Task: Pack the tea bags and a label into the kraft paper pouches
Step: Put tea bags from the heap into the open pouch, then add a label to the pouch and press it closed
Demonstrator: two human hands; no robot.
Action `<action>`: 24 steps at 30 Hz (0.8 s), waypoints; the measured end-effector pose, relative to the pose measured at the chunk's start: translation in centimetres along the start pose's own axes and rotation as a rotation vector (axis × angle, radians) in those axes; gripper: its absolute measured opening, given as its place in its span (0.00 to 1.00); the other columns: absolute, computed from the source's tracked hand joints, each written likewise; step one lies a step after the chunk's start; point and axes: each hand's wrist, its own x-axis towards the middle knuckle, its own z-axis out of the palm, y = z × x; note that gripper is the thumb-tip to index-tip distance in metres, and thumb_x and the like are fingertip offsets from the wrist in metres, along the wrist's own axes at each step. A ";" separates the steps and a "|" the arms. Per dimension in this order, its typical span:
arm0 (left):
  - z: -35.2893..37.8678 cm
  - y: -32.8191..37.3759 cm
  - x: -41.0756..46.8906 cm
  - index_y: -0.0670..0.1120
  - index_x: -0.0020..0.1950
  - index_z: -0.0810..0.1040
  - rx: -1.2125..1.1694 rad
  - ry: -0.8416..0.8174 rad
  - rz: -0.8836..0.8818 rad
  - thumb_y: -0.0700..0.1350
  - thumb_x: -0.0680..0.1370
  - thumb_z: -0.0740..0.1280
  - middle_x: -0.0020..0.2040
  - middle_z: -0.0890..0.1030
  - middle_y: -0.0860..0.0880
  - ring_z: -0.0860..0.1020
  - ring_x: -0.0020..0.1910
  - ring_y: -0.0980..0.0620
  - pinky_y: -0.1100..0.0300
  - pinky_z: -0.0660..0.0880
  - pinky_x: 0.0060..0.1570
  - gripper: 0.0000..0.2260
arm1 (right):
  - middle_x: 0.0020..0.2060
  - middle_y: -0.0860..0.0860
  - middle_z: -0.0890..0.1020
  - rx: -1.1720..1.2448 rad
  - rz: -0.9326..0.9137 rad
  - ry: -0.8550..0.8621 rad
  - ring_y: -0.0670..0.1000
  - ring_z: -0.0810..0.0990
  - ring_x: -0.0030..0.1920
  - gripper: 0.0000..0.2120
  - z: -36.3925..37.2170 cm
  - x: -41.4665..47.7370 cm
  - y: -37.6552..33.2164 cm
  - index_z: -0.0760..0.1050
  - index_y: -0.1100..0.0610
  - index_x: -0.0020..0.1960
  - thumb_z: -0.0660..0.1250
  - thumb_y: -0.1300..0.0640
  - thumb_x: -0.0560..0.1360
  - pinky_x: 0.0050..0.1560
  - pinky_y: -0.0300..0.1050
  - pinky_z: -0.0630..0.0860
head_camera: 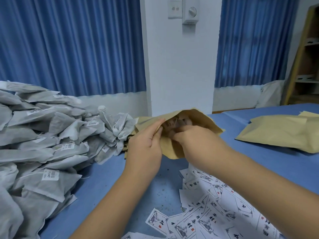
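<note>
While dozens of grey tea bags [43,144] are lying heaped on the worktop's [103,183] left side and a scatter of printed labels [215,209] is spreading nearby, the left hand [146,144] is pinching one kraft pouch [203,121] open; the right hand [195,138] is closing its fingers inside its mouth. Two filled pouches [279,133] are resting at the right.

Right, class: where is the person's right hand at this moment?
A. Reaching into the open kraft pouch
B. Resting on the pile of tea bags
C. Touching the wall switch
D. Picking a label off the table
A: the right hand has its fingers inside the mouth of the kraft pouch, which the left hand holds open.
</note>
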 end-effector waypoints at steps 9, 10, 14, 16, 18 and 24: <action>0.1 0.0 -0.8 0.41 0.63 0.79 0.130 -0.080 0.292 0.39 0.78 0.60 0.61 0.78 0.50 0.72 0.62 0.61 0.76 0.65 0.61 0.16 | 0.63 0.58 0.75 -0.123 0.163 -0.314 0.61 0.74 0.62 0.16 -1.0 3.1 0.3 0.70 0.57 0.67 0.56 0.56 0.81 0.57 0.54 0.72; 0.0 -0.2 -0.7 0.42 0.63 0.78 0.128 -0.082 0.285 0.39 0.78 0.60 0.62 0.77 0.51 0.71 0.63 0.62 0.75 0.65 0.61 0.16 | 0.64 0.59 0.74 -0.113 0.162 -0.309 0.61 0.73 0.63 0.16 -0.9 3.4 0.3 0.68 0.57 0.68 0.55 0.57 0.81 0.58 0.54 0.71; -0.3 -1.4 -0.4 0.42 0.64 0.78 0.180 -0.015 0.235 0.36 0.79 0.61 0.60 0.78 0.52 0.71 0.60 0.65 0.79 0.63 0.59 0.15 | 0.64 0.54 0.75 0.045 0.060 -0.171 0.57 0.74 0.63 0.20 0.4 3.3 -0.4 0.70 0.54 0.68 0.61 0.62 0.76 0.62 0.51 0.72; -0.4 -2.3 -0.5 0.43 0.64 0.79 0.221 -0.014 0.184 0.35 0.80 0.62 0.56 0.79 0.54 0.71 0.55 0.66 0.81 0.62 0.54 0.14 | 0.61 0.52 0.77 0.162 -0.089 -0.095 0.54 0.74 0.61 0.21 1.4 1.7 -0.2 0.75 0.55 0.64 0.60 0.68 0.73 0.60 0.49 0.72; -0.5 -3.0 -0.7 0.43 0.63 0.79 0.236 -0.060 0.132 0.35 0.80 0.62 0.53 0.79 0.55 0.71 0.51 0.67 0.82 0.62 0.51 0.14 | 0.55 0.51 0.78 0.248 -0.159 -0.020 0.53 0.75 0.57 0.18 2.0 -0.5 0.2 0.78 0.58 0.57 0.60 0.70 0.72 0.56 0.50 0.72; -0.6 -3.3 -0.3 0.48 0.64 0.79 0.193 -0.076 0.011 0.40 0.81 0.62 0.52 0.78 0.63 0.72 0.48 0.76 0.82 0.64 0.49 0.14 | 0.47 0.48 0.78 0.452 -0.084 0.071 0.48 0.75 0.48 0.15 4.4 -6.2 0.8 0.80 0.53 0.56 0.61 0.65 0.75 0.49 0.47 0.73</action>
